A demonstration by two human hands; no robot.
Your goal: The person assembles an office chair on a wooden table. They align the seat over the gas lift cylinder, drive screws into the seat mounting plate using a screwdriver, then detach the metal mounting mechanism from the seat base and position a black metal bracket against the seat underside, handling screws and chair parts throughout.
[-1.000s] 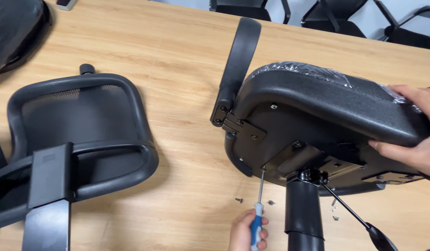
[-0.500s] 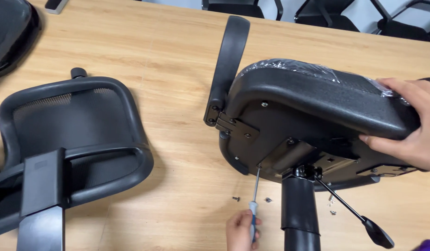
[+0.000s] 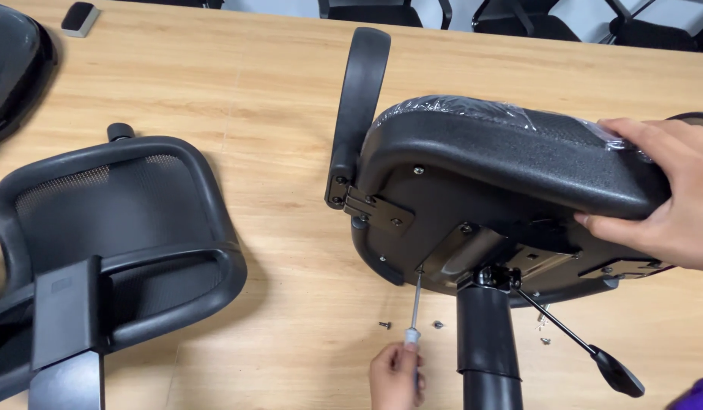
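A black office chair seat (image 3: 503,152), partly wrapped in clear plastic, lies tilted on its side on the wooden table (image 3: 238,76), underside facing me. My right hand (image 3: 670,205) grips its right edge, fingers on top and thumb below. My left hand (image 3: 393,376) is closed on a screwdriver (image 3: 415,304) with a blue and white handle. Its tip sits at a screw by the metal plate under the seat. An armrest (image 3: 359,99) stands bolted to the seat's left side. The black gas cylinder (image 3: 484,334) and a lever (image 3: 587,345) stick out toward me.
Loose screws (image 3: 385,325) lie on the table under the seat, and more small screws (image 3: 543,326) are near the lever. A black mesh backrest (image 3: 108,228) lies at the left. Another black chair part (image 3: 10,61) and a small grey block (image 3: 80,17) are at the far left.
The view has drifted slightly. Both hands keep their holds, and the screwdriver tip stays at the same screw under the seat.
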